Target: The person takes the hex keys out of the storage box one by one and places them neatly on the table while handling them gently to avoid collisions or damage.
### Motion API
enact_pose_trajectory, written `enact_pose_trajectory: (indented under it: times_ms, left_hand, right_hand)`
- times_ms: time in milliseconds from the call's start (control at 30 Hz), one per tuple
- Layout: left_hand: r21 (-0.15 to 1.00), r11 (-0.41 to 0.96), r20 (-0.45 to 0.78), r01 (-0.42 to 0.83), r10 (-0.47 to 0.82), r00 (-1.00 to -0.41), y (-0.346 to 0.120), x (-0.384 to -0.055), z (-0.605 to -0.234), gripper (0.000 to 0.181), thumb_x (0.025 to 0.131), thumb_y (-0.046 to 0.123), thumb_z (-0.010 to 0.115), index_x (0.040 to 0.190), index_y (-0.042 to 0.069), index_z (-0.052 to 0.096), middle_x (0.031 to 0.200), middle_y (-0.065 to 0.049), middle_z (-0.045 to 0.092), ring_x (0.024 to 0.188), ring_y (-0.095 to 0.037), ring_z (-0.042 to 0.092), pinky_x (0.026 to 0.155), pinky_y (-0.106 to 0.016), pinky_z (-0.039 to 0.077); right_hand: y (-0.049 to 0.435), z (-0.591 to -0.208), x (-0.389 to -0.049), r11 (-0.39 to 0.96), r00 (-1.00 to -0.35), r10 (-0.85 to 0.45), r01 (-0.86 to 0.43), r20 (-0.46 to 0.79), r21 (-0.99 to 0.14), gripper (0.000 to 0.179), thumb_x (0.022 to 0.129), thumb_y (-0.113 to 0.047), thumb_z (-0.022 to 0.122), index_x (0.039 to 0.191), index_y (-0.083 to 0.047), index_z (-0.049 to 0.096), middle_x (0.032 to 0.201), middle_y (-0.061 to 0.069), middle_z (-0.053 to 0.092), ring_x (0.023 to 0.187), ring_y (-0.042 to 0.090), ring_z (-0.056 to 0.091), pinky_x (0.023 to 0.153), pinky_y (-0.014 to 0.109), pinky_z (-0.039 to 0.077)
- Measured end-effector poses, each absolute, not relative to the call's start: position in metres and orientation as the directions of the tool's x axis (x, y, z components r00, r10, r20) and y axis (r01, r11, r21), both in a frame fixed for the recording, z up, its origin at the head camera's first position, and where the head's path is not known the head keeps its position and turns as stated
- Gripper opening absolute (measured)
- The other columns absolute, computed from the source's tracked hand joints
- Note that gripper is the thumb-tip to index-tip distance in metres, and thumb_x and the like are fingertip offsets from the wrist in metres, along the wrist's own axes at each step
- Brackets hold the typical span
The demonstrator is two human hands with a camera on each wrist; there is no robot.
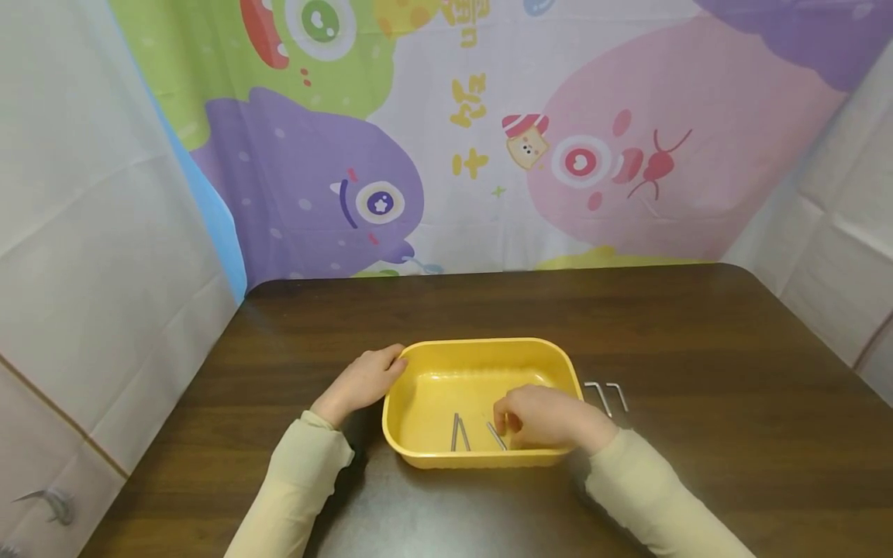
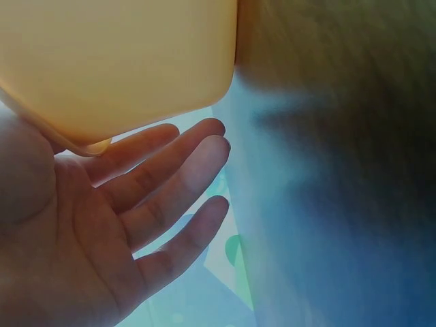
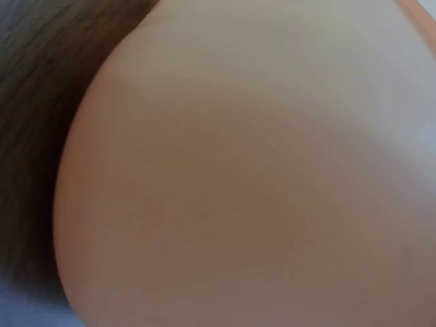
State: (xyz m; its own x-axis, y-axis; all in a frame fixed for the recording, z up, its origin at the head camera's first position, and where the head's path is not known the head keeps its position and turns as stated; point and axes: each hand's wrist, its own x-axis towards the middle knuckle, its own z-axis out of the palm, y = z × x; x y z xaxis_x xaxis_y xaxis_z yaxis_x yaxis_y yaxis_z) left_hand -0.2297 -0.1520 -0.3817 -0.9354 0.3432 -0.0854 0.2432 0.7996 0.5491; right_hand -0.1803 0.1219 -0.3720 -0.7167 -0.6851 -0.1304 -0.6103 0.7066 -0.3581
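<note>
My left hand [image 1: 366,380] holds the left end of a yellow plastic tray [image 1: 481,459], its thumb over the rim. From the left wrist view, the fingers [image 2: 177,177] spread loosely along the outside of the tray wall. Inside the tray, my right hand [image 1: 544,417] reaches down with bent fingers at a thin metal rod [image 1: 496,435]. Whether it pinches that rod is hidden. Two more metal rods [image 1: 455,432] lie close together near the tray's front wall. A blurred pale surface fills most of the right wrist view, where no fingers show.
Two L-shaped hex keys [image 1: 618,397] lie on the dark wooden table [image 1: 698,349], just right of the tray. A curtain with cartoon monsters [image 1: 314,178] hangs behind the table. White walls stand on both sides.
</note>
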Motion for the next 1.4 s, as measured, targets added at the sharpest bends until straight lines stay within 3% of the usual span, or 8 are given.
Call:
enact_pose_trajectory:
  times_ms: [267, 533, 833, 1400]
  left_hand:
    - [0.55, 0.797, -0.077, 0.248, 0.345, -0.936, -0.153, -0.23, -0.383, 0.023, 0.097, 0.027, 0.039, 0.103, 0.011, 0.053, 0.07, -0.002, 0.05, 0.062, -0.014, 0.049, 0.059, -0.028, 0.04]
    - [0.566, 0.787, -0.083, 0.247, 0.352, -0.932, -0.152, -0.231, -0.382, 0.022, 0.097, 0.026, 0.039, 0.101, 0.009, 0.053, 0.069, -0.003, 0.048, 0.061, -0.015, 0.048, 0.058, -0.028, 0.04]
    - [0.566, 0.785, -0.085, 0.25, 0.357, -0.93, -0.152, -0.231, -0.383, 0.023, 0.097, 0.026, 0.038, 0.101, 0.009, 0.053, 0.07, -0.003, 0.048, 0.061, -0.015, 0.048, 0.059, -0.028, 0.04]
    - [0.57, 0.787, -0.09, 0.239, 0.348, -0.933, -0.153, -0.231, -0.383, 0.022, 0.097, 0.027, 0.039, 0.102, 0.01, 0.053, 0.07, -0.003, 0.049, 0.062, -0.014, 0.049, 0.059, -0.027, 0.04]
  right_hand:
    - [0.119, -0.375, -0.18, 0.708, -0.729, -0.677, -0.605, -0.103, -0.365, 0.011, 0.069, -0.009, 0.064, 0.07, -0.015, 0.056, 0.063, -0.008, 0.046, 0.06, 0.007, 0.042, 0.057, 0.022, 0.035]
    - [0.117, -0.38, -0.182, 0.625, -0.651, -0.756, -0.687, -0.066, -0.371, 0.012, 0.074, -0.009, 0.066, 0.081, -0.019, 0.062, 0.07, -0.009, 0.051, 0.065, 0.004, 0.046, 0.063, 0.021, 0.04]
    - [0.116, -0.381, -0.181, 0.607, -0.625, -0.777, -0.711, -0.076, -0.355, 0.012, 0.076, -0.007, 0.068, 0.075, -0.018, 0.062, 0.067, -0.01, 0.049, 0.064, 0.004, 0.044, 0.063, 0.019, 0.039]
    - [0.114, -0.384, -0.181, 0.682, -0.693, -0.712, -0.64, -0.116, -0.354, 0.021, 0.069, 0.006, 0.06, 0.07, -0.015, 0.058, 0.066, -0.008, 0.049, 0.062, 0.007, 0.044, 0.061, 0.02, 0.039]
